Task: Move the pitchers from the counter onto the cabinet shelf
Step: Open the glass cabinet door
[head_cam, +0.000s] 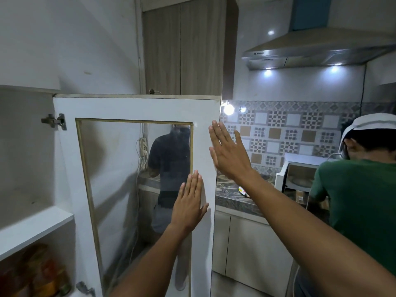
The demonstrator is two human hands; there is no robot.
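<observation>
A white cabinet door (137, 108) with a glass pane stands swung open in front of me. My left hand (189, 200) lies flat on the door's right frame, fingers straight and empty. My right hand (230, 151) is raised with fingers spread at the door's free edge, holding nothing. To the left the open cabinet shows a bare white shelf (32, 230). No pitcher is in view. The marbled counter (233, 196) runs behind the door to the right.
A person in a green shirt (360, 202) stands close at the right by a white microwave (300, 174). Another person in dark clothes (169, 163) shows through the glass. Jars (42, 273) sit under the shelf. A range hood (310, 52) hangs above.
</observation>
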